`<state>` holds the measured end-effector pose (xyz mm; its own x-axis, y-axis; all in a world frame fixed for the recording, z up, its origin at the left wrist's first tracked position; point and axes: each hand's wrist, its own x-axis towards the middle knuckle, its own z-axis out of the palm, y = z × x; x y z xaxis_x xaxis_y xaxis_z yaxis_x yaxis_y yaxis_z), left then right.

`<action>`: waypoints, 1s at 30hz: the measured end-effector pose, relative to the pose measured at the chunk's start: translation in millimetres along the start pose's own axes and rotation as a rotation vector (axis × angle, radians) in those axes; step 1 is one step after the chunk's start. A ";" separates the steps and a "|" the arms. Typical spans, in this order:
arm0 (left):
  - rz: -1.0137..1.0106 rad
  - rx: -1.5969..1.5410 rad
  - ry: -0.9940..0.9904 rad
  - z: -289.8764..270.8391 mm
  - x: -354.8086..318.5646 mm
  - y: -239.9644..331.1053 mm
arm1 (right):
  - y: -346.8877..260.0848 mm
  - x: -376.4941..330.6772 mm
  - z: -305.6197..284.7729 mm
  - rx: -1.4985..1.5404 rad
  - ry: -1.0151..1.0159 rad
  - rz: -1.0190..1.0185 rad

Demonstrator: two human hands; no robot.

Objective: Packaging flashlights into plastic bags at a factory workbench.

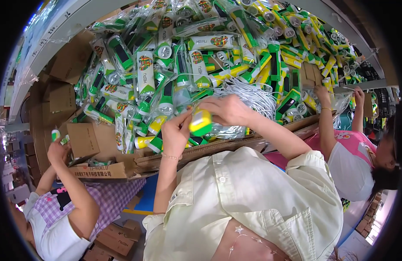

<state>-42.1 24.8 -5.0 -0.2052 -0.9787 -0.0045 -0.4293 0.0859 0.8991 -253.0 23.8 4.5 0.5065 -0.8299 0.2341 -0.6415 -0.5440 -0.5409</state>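
Note:
In front of my chest, a yellow and green flashlight (pixel 201 122) is held between my two hands, its green end toward me. My left hand (pixel 175 132) has its fingers pinched at the flashlight's left side. From the right, my right hand (pixel 229 111) curls its fingers over the top of it; its fingertips are partly hidden. Just beyond my right hand lies a bundle of thin white cables (pixel 257 102). Around both hands is a heap of green, white and yellow flashlights, many in clear plastic bags, such as a bagged flashlight (pixel 145 74).
A cardboard edge (pixel 270 134) runs along the near side of the heap. On the left stands an open carton (pixel 101 172), where a co-worker's hand (pixel 57 150) holds a small green and white item. Another co-worker's hands (pixel 325 96) are raised at the right. A grey metal frame (pixel 57 35) arches at upper left.

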 end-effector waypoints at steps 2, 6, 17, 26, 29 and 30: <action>-0.096 0.039 -0.060 -6.1 -3.6 5.0 | 2.5 2.2 8.4 -0.173 0.051 -0.065; -0.193 -0.128 -0.096 -10.9 1.1 -2.7 | 11.6 12.7 8.0 -0.142 0.314 -0.213; -0.362 -0.661 -0.117 -42.5 7.3 23.1 | 6.1 31.2 -2.9 -0.166 0.414 -0.425; -0.312 -0.210 -0.039 -36.4 -2.4 -3.6 | -10.3 5.4 7.6 -0.420 -0.267 0.055; -0.055 0.188 0.091 -14.7 -6.2 -8.8 | -22.7 -2.0 7.7 -0.637 -0.361 0.017; -0.068 0.162 0.090 -12.1 -6.0 -3.4 | -27.5 -3.4 10.8 -0.635 -0.361 0.020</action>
<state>-28.7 28.1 -2.6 -0.0944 -0.9954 -0.0169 -0.5772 0.0409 0.8156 -230.8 42.9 9.9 0.5790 -0.8077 -0.1112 -0.8078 -0.5868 0.0560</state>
